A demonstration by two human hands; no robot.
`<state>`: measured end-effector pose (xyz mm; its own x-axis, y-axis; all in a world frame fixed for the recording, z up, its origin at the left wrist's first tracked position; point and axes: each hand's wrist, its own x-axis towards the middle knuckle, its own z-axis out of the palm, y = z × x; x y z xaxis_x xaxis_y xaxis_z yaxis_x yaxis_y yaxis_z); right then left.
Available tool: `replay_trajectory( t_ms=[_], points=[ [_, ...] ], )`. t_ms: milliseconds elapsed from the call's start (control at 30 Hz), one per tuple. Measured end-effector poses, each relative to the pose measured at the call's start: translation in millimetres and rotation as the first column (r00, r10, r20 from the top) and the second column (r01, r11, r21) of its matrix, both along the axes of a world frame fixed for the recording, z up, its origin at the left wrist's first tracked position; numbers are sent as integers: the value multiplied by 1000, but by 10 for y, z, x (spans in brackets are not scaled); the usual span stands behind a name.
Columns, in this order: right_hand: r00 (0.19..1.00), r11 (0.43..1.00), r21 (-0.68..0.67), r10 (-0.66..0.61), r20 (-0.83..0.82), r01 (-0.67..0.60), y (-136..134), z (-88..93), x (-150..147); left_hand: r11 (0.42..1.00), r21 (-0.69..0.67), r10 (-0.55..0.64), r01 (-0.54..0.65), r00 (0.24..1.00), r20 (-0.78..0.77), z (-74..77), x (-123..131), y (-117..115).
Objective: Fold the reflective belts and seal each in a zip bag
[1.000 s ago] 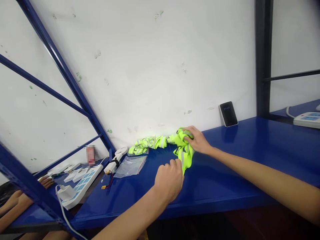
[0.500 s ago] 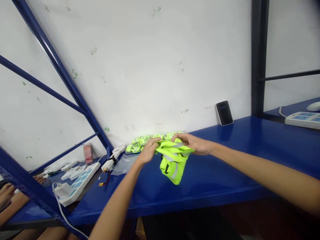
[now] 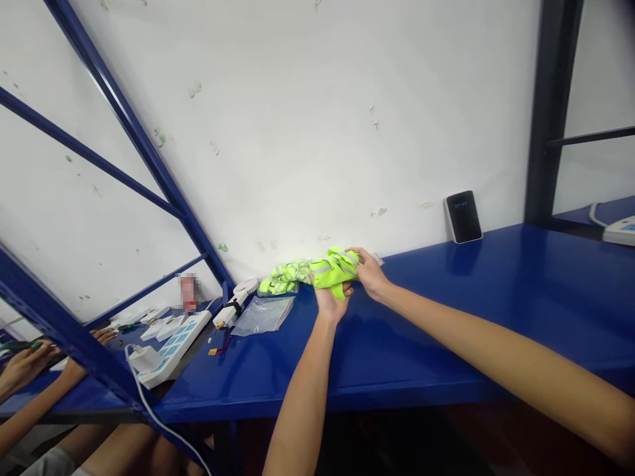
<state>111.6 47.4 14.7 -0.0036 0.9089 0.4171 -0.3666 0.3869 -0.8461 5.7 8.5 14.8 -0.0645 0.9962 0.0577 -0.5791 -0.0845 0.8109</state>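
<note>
On the blue shelf [image 3: 446,317], both hands are gripping a bunched vest [image 3: 333,270] lying left-to-right: left hand [image 3: 329,303] clasping it from below, right hand [image 3: 370,276] pinching its right end.

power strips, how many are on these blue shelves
2. One white power strip lies at the left, past the clear bag; the other power strip sits at the far right edge, cut off by the frame. Others may be hidden.

vest [image 3: 335,271] on shelf [image 3: 446,330], bag [image 3: 262,315] left
</note>
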Motion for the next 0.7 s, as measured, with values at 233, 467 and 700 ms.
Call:
replay_trajectory(
  t_ms=[233, 467, 700],
  points=[
    [944, 943, -59, -323, 71, 327, 215, -20, -225, 991, 89, -104, 100, 993, 47, -44, 30, -1],
    [819, 849, 355, -498, 286, 392, 233, 29, -134, 994, -68, 89, -89, 996, -5, -191, 194, 126],
    [605, 606, 790, -664, 439, 90, 129, -83, -137, 960, -258, 59, -108, 980, -190, -245, 93, 158]
  ],
)
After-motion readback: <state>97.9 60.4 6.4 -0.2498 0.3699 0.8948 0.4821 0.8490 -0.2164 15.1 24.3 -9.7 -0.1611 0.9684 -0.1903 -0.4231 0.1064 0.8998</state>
